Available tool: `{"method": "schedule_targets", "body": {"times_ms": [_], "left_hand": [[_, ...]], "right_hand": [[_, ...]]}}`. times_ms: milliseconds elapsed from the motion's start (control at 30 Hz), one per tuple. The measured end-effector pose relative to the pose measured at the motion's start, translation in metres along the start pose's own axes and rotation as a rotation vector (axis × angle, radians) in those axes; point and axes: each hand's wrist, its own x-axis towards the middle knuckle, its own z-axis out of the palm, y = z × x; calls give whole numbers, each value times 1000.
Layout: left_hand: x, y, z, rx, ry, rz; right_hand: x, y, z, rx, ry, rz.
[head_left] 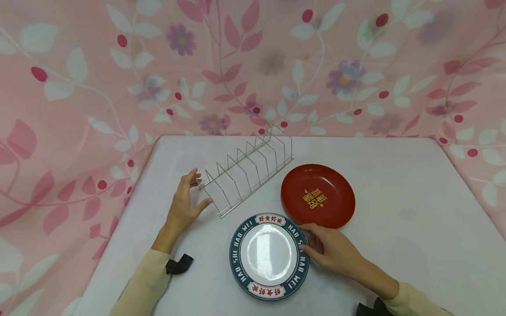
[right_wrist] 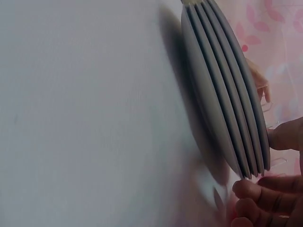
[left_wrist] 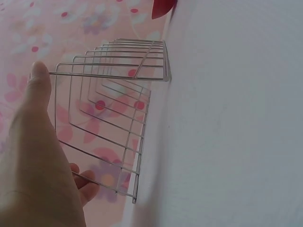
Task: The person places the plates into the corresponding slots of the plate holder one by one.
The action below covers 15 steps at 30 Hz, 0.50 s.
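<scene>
A silver wire dish rack stands slantwise on the table, its upright wire dividers in a row. My left hand holds its near end, thumb on one side and fingers on the other, as the left wrist view also shows. A stack of several white plates with dark teal lettered rims lies in front of me; their stacked edges show in the right wrist view. My right hand grips the right rim, thumb over the top plate and fingers at the edge.
A red oval plate with gold characters lies behind the stack, just right of the rack. White cloth covers the table. A pink floral curtain hangs behind and at the sides. Black straps hang at both wrists.
</scene>
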Motion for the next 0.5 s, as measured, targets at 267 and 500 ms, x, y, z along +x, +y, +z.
{"method": "schedule_targets", "body": {"times_ms": [267,500], "left_hand": [[-1,-4,2,8,47,77],[-1,-7,4,21,46,122]], "right_hand": [[2,-7,4,63,-6,63],[4,-1,2,186,55,96]]}}
